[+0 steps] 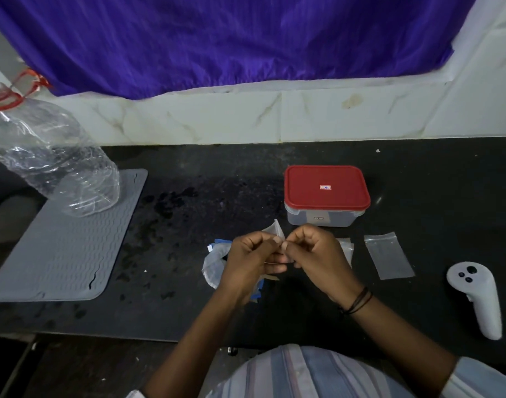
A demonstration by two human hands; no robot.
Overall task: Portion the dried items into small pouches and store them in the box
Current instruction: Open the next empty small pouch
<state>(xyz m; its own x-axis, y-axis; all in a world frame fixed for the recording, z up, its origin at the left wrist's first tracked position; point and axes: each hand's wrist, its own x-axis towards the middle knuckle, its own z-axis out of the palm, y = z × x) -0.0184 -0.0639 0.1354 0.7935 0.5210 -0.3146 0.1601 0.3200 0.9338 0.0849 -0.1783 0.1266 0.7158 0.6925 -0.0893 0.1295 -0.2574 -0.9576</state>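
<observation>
striped shirt [303, 374] nearest, both forearms reaching out over the dark counter [188, 311]. left hand [250, 261] and right hand [315, 259] meet fingertip to fingertip, both pinching a small clear pouch [274, 229], likely prying its mouth open for filling. bag with blue edge [214, 262] lies under the left hand; dried items not visible. spare pouch [388, 255] flat at right, white controller [476, 297] beyond it. grey mat [68, 242] left. farther, red-lidded box [326, 195], closed. clear plastic bottle [53, 156] far left.
</observation>
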